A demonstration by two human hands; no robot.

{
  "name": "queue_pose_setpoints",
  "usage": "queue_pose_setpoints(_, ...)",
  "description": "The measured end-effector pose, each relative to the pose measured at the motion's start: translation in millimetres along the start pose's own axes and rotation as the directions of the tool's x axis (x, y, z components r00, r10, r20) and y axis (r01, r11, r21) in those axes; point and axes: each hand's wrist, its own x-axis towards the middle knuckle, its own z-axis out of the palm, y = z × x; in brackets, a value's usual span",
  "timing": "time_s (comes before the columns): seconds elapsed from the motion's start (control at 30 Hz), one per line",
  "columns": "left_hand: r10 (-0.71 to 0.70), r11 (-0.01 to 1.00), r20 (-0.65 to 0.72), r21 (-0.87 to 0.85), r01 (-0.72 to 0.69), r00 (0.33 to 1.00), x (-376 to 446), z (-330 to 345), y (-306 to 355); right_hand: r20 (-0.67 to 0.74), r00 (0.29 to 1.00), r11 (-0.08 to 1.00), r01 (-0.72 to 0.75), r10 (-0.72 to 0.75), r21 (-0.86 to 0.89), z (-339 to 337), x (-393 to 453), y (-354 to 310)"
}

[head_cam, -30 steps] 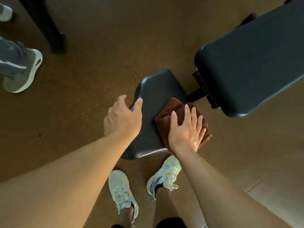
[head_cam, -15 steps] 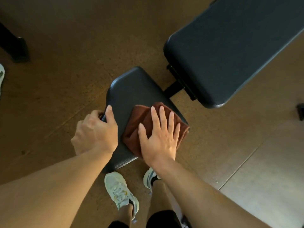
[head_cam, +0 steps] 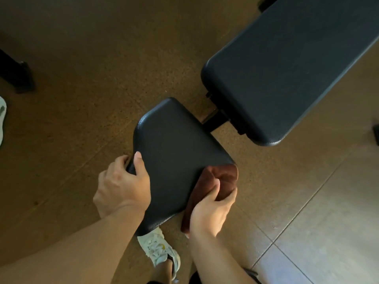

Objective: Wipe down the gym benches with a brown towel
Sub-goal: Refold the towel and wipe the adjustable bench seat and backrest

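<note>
Since 0.5 s ago: brown towel (head_cam: 220, 181) has slid from the middle of the seat pad (head_cam: 176, 160) to its right edge; right hand (head_cam: 209, 212) has gone from flat-palmed on top to curled round the cloth

Right hand: thumb on top, fingers wrapped under, gripping the towel bunched over the pad's right rim. Part of the cloth hangs below the edge. Judgement: the grip wraps the rim so the side face gets wiped, not just the top

Left hand (head_cam: 123, 185): clamped on the pad's left edge, thumb lying on top, fingers tucked beneath. Probably bracing the seat against the wiping push

Back pad (head_cam: 287, 68): apart from the seat, joined by a dark frame bar (head_cam: 215, 119); no cloth near it. Judged not yet reached in this pass

Floor (head_cam: 82, 78): brown speckled; a white shoe (head_cam: 160, 249) stands just below the seat's near corner
</note>
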Motion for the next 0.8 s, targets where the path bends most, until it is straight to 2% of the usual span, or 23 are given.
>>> queue_pose_setpoints(0.03,0.000,1.000,0.003,0.000,0.000,1.000,1,0,0,-0.011,0.993,0.991,0.117,-0.118,-0.063,3,-9,4)
queue_pose_setpoints(0.07,-0.005,1.000,0.007,0.006,0.005,1.000,1,0,1,0.006,0.952,0.938,0.301,-0.305,-0.171,5,-13,6)
queue_pose_setpoints(0.1,-0.012,1.000,0.007,0.005,0.012,1.000,0,-1,1,0.087,0.849,0.800,0.522,-0.522,-0.296,6,-13,10)
queue_pose_setpoints(0.13,-0.014,1.000,0.003,-0.006,0.014,1.000,-1,-1,1,0.219,0.713,0.610,0.689,-0.666,-0.392,6,-11,9)
queue_pose_setpoints(0.17,-0.016,1.000,-0.001,-0.012,0.016,1.000,0,-2,2,0.363,0.610,0.453,0.780,-0.704,-0.433,9,-7,2)
queue_pose_setpoints(0.2,-0.025,1.000,-0.004,-0.013,0.025,1.000,0,-2,2,0.497,0.540,0.346,0.833,-0.679,-0.433,14,-4,-9)
queue_pose_setpoints(0.27,-0.034,0.999,0.011,-0.005,0.034,0.999,3,-3,3,0.666,0.438,0.179,0.889,-0.604,-0.423,27,3,-39)
queue_pose_setpoints(0.3,-0.033,0.999,0.021,-0.003,0.033,0.999,3,-3,2,0.708,0.392,0.121,0.908,-0.588,-0.401,36,6,-54)
queue_pose_setpoints(0.37,-0.021,1.000,0.021,0.001,0.021,1.000,4,-1,-1,0.728,0.336,0.089,0.930,-0.598,-0.356,58,14,-90)
queue_pose_setpoints(0.5,-0.026,1.000,-0.018,0.000,0.026,1.000,5,6,-6,0.707,0.332,0.107,0.933,-0.624,-0.343,109,12,-150)
queue_pose_setpoints(0.6,-0.016,0.999,-0.060,-0.032,0.014,0.998,6,8,-9,0.736,0.308,0.040,0.933,-0.603,-0.357,133,-4,-179)
queue_pose_setpoints(0.7,0.008,0.998,-0.119,-0.065,-0.016,0.993,5,9,-12,0.857,0.272,-0.168,0.911,-0.438,-0.375,141,-21,-195)
queue_pose_setpoints(0.8,-0.027,0.977,-0.170,-0.214,-0.011,0.985,2,7,-16,0.930,0.170,-0.356,0.889,-0.327,-0.288,144,-30,-194)
